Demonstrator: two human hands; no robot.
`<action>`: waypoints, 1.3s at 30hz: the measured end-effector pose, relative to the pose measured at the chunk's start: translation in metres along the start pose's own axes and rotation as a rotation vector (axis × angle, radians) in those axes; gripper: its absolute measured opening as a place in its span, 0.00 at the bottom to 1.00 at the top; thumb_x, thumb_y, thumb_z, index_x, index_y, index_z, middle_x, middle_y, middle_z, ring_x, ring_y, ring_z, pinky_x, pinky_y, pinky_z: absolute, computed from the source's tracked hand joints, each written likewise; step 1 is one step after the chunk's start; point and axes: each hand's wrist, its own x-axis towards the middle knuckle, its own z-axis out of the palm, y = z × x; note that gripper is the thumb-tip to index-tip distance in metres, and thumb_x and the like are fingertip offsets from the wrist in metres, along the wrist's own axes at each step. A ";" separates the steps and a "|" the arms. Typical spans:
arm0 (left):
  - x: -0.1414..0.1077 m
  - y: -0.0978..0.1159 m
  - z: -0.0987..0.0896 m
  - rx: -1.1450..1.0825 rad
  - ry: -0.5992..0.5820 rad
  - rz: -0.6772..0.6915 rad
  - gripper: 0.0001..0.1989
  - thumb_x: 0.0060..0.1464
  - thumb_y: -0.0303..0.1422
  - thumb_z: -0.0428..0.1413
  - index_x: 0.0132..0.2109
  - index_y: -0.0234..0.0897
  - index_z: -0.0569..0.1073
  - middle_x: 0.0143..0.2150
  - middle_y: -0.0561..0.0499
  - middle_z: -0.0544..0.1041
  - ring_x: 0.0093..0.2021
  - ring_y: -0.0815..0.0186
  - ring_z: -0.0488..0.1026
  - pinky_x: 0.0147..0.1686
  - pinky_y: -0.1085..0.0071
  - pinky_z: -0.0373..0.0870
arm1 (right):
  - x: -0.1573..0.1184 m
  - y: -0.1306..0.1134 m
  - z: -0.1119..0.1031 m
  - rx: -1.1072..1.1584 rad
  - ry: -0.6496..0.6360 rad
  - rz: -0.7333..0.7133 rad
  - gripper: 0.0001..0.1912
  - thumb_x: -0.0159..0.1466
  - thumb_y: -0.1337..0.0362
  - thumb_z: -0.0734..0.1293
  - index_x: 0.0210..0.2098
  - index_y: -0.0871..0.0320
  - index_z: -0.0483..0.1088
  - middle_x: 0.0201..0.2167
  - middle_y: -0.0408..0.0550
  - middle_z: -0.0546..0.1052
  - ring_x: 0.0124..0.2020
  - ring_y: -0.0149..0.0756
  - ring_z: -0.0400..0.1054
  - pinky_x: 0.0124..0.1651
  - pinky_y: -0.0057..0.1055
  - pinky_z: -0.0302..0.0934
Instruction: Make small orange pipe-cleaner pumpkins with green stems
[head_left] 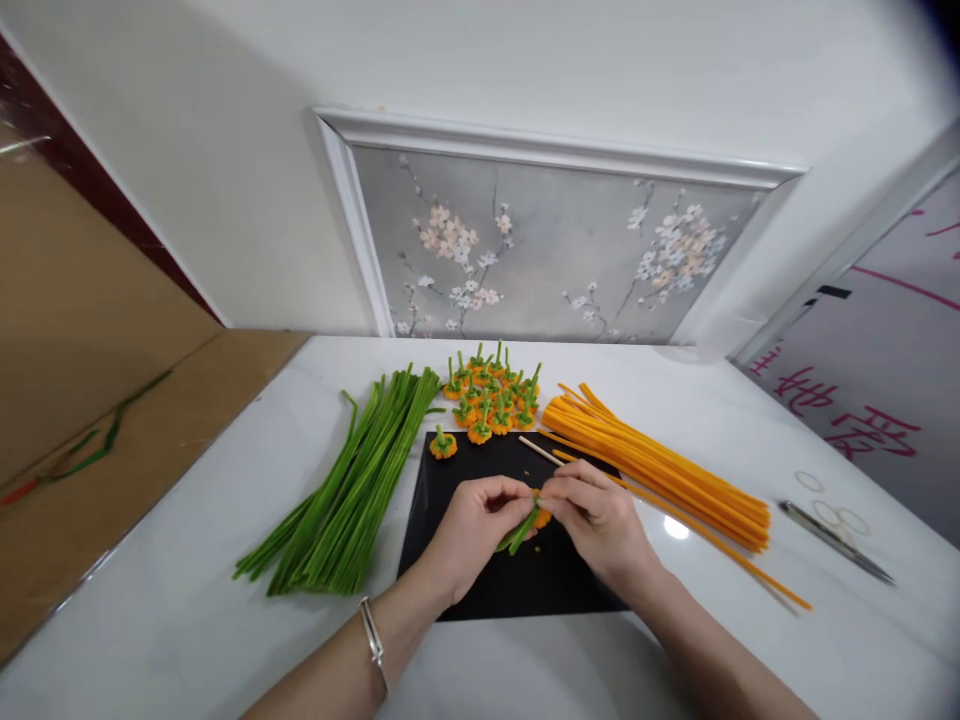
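Note:
Above a black mat (480, 590), my left hand (476, 525) pinches a small orange and green piece (541, 517) made of fuzzy stems. My right hand (600, 515) closes its fingertips on the same piece from the other side. Green stem ends (521, 537) hang down between the two hands. One finished-looking orange piece with a green top (442, 444) rests on the mat's back left corner. Behind the mat stands a cluster of several similar pieces (481, 430). A thin pale stick (538, 450) lies just beyond my right hand.
Green fuzzy stems (352, 490) lie in a bundle at the left, and orange ones (660, 465) at the right. Tweezers (836, 542) and clear rings (829, 513) are farther right. A cardboard-coloured surface (150, 450) borders the white table (187, 580). A wall rises behind.

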 end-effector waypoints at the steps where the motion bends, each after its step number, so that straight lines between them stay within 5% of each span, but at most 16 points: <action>1: 0.001 0.001 -0.001 -0.021 -0.035 -0.039 0.14 0.41 0.39 0.67 0.30 0.31 0.78 0.27 0.52 0.73 0.27 0.72 0.69 0.31 0.74 0.70 | 0.001 0.002 -0.002 -0.036 -0.014 -0.072 0.11 0.65 0.66 0.62 0.30 0.56 0.76 0.32 0.49 0.73 0.33 0.34 0.70 0.36 0.30 0.66; 4: 0.002 0.003 -0.003 -0.109 -0.102 -0.148 0.14 0.38 0.38 0.69 0.29 0.32 0.78 0.28 0.52 0.74 0.28 0.71 0.71 0.34 0.73 0.70 | 0.005 0.006 -0.008 -0.095 -0.074 -0.215 0.15 0.66 0.67 0.59 0.31 0.55 0.76 0.33 0.50 0.75 0.35 0.35 0.71 0.37 0.31 0.67; 6: 0.003 0.002 -0.004 -0.108 -0.080 -0.117 0.14 0.40 0.37 0.68 0.31 0.32 0.78 0.29 0.51 0.75 0.29 0.70 0.71 0.34 0.72 0.70 | 0.007 0.007 -0.009 -0.067 -0.083 -0.173 0.11 0.66 0.65 0.60 0.33 0.55 0.75 0.34 0.50 0.76 0.36 0.35 0.71 0.39 0.32 0.67; 8: 0.004 0.000 -0.004 -0.006 -0.026 0.013 0.11 0.45 0.36 0.65 0.32 0.32 0.78 0.29 0.50 0.76 0.29 0.68 0.71 0.33 0.72 0.69 | 0.007 0.006 -0.008 0.038 -0.071 0.014 0.07 0.64 0.62 0.63 0.37 0.56 0.73 0.32 0.48 0.76 0.32 0.34 0.71 0.35 0.30 0.67; 12: 0.005 -0.003 -0.006 0.384 0.084 0.407 0.05 0.53 0.31 0.57 0.32 0.36 0.78 0.34 0.48 0.78 0.36 0.64 0.73 0.39 0.69 0.70 | 0.005 0.000 -0.003 0.330 -0.169 0.404 0.15 0.65 0.52 0.61 0.33 0.58 0.66 0.19 0.38 0.69 0.16 0.27 0.63 0.21 0.24 0.60; 16: 0.003 -0.004 -0.008 0.610 0.104 0.654 0.09 0.57 0.27 0.53 0.36 0.40 0.79 0.40 0.48 0.77 0.41 0.63 0.74 0.44 0.69 0.70 | 0.005 -0.003 0.003 0.396 -0.222 0.479 0.21 0.66 0.48 0.58 0.27 0.58 0.62 0.15 0.37 0.66 0.14 0.25 0.61 0.19 0.21 0.56; 21: 0.003 -0.008 -0.008 0.698 0.077 0.731 0.11 0.58 0.26 0.51 0.39 0.41 0.78 0.42 0.47 0.76 0.42 0.63 0.74 0.45 0.68 0.70 | 0.007 -0.003 0.007 0.349 -0.209 0.487 0.15 0.65 0.54 0.60 0.27 0.58 0.63 0.16 0.36 0.65 0.14 0.24 0.60 0.19 0.21 0.54; 28: 0.005 -0.010 -0.011 0.630 0.116 0.605 0.08 0.55 0.27 0.54 0.38 0.40 0.78 0.41 0.48 0.77 0.42 0.62 0.74 0.45 0.68 0.70 | 0.010 -0.009 0.005 0.089 -0.190 0.276 0.09 0.64 0.69 0.59 0.29 0.58 0.66 0.19 0.38 0.68 0.21 0.27 0.63 0.27 0.23 0.56; 34: 0.011 -0.011 -0.013 0.313 0.062 0.295 0.07 0.49 0.32 0.60 0.36 0.36 0.79 0.35 0.48 0.80 0.36 0.63 0.75 0.39 0.69 0.71 | 0.012 -0.004 0.006 -0.245 -0.134 -0.099 0.12 0.65 0.74 0.57 0.33 0.58 0.69 0.30 0.46 0.73 0.31 0.32 0.67 0.33 0.26 0.58; 39: 0.011 -0.008 -0.014 0.101 -0.022 0.051 0.12 0.46 0.36 0.64 0.37 0.33 0.80 0.32 0.48 0.79 0.32 0.67 0.73 0.36 0.73 0.69 | 0.014 0.003 0.008 -0.304 -0.082 -0.328 0.14 0.66 0.74 0.55 0.36 0.58 0.71 0.35 0.51 0.73 0.35 0.36 0.67 0.37 0.29 0.61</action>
